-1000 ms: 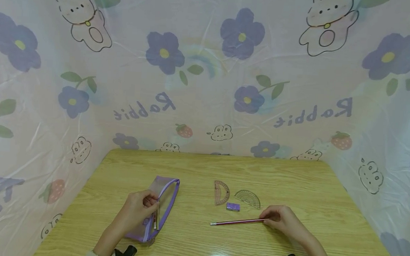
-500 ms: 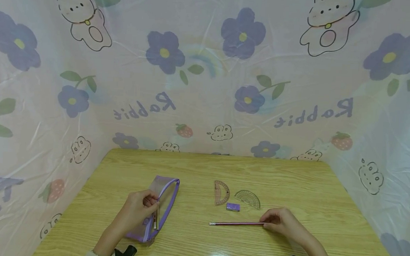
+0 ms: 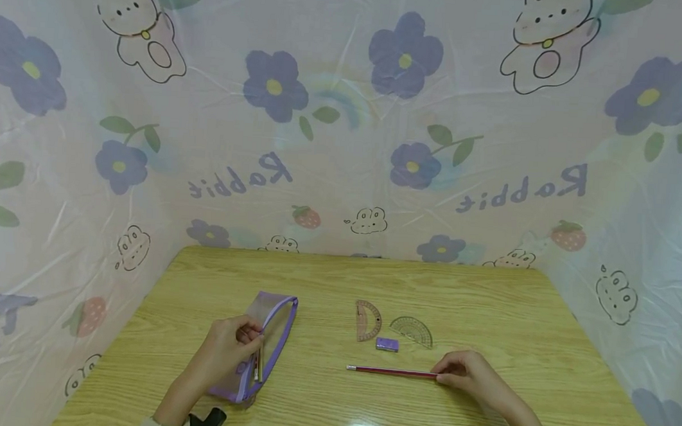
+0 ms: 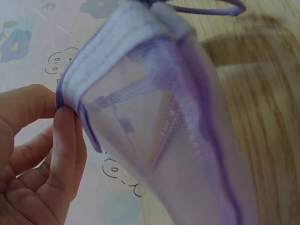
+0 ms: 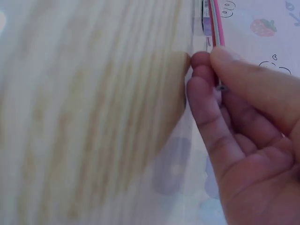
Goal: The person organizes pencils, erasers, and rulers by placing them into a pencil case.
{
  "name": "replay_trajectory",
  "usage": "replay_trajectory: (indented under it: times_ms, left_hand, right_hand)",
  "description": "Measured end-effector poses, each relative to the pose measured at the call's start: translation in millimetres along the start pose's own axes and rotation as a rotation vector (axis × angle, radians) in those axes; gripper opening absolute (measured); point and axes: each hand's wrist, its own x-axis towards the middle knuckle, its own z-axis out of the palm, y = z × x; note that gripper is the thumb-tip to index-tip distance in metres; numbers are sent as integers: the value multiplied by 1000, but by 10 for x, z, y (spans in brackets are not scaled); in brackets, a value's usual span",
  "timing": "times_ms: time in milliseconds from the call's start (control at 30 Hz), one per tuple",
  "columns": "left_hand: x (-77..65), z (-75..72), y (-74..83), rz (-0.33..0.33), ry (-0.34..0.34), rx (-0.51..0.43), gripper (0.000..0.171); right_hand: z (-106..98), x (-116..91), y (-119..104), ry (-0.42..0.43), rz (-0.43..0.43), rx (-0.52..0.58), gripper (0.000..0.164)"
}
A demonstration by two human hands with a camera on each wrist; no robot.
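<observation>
At the left, a translucent mesh pencil case (image 3: 266,307) with purple zip edging lies with its mouth spread. My left hand (image 3: 224,350) pinches the near edge of that mouth between thumb and fingers, as the left wrist view confirms on the mesh fabric (image 4: 197,187). A few pencils (image 3: 258,366) show inside the case. On the right, my right hand (image 3: 471,374) pinches a dark red striped pencil (image 3: 393,371) by its right end, thumb against fingertips. The pencil points left, its pale eraser end leading, low over the table. In the right wrist view the pencil (image 5: 217,23) runs away from the fingertips.
Beyond the pencil lie a purple eraser (image 3: 387,345), a pinkish protractor (image 3: 367,321) and a clear greenish protractor (image 3: 412,330). The wooden table (image 3: 326,276) meets a patterned curtain (image 3: 345,136) at its back and sides.
The pencil has turned from a slant to nearly level, its eraser end rising slightly in view and its right end dropping with my right hand. My left hand holds its place on the case.
</observation>
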Motion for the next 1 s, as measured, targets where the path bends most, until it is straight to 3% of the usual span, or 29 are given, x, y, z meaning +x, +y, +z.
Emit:
replay_trajectory:
  times_ms: [500, 800, 1000]
  left_hand:
    - [-17, -18, -15, -15, 3, -19, 8]
    - [-21, -14, -19, 13, 9, -30, 8]
    - [-7, 3, -22, 35, 6, -26, 8]
  right_hand:
    - [68, -55, -29, 30, 82, 178, 14]
    - [121, -33, -78, 37, 168, 268, 20]
    - [152, 2, -130, 34, 153, 317, 23]
